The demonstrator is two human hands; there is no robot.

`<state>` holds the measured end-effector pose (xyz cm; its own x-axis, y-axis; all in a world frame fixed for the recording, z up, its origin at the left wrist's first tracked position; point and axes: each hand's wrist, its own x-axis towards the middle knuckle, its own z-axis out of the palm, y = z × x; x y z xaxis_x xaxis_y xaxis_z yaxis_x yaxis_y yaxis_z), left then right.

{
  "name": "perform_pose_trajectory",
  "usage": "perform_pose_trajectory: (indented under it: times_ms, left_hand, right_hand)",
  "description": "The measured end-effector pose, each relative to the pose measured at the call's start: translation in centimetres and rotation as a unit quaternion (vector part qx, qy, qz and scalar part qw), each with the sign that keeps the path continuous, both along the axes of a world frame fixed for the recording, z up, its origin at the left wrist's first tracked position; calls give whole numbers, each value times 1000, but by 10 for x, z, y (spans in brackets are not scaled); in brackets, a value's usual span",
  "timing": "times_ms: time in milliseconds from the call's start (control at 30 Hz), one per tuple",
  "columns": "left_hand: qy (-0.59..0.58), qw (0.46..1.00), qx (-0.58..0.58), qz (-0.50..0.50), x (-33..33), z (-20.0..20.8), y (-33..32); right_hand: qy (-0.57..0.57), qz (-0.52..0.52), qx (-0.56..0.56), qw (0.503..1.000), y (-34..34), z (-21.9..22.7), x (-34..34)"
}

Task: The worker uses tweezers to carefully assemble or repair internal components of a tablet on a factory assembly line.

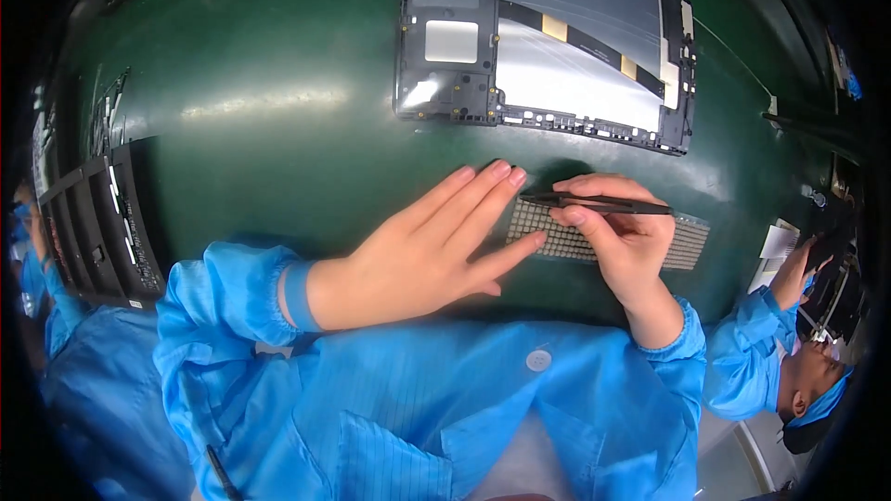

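My left hand (422, 246) lies flat on the green mat (278, 130), fingers spread, its fingertips touching the left end of a long grey sheet of small parts (691, 241). My right hand (622, 232) rests on that sheet and grips dark tweezers (603, 204), whose tip points left toward my left fingertips. Beyond the hands, at the far side of the mat, lies an opened tablet-like device frame (548, 37) with a silvery inner panel and a dark border.
A black slotted tray (102, 213) stands at the left edge. At the right, another person in a blue coat (752, 362) works with something dark in hand. My blue sleeves and coat fill the lower part of the view.
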<state>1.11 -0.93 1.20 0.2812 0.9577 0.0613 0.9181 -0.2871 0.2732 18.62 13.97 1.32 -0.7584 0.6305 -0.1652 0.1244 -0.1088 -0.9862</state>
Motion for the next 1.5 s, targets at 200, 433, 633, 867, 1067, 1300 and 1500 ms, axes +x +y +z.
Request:
perform_pose_trajectory:
  times_ms: [200, 433, 633, 867, 1067, 1300, 1500]
  left_hand:
    - [5, 1000, 3, 2, 1, 2, 2]
    - [-7, 1000, 24, 7, 1, 3, 3]
    - [-18, 997, 67, 18, 1, -2, -2]
    - [-9, 995, 95, 10, -2, -3, -1]
    - [-5, 997, 82, 3, -4, -2, 1]
    - [-4, 996, 84, 6, -5, -3, -1]
    - [28, 998, 52, -7, -2, -2, -2]
  right_hand:
    - [-18, 0, 4, 1000, 3, 3, 0]
    - [3, 70, 249, 966, 5, 5, -1]
    - [70, -25, 77, 994, 28, 22, -26]
    - [75, -2, 131, 989, 40, 10, -49]
    - [73, 0, 117, 990, 40, 8, -51]
    - [85, -18, 162, 983, 26, 12, -29]
    - [-6, 36, 69, 997, -4, 2, 2]
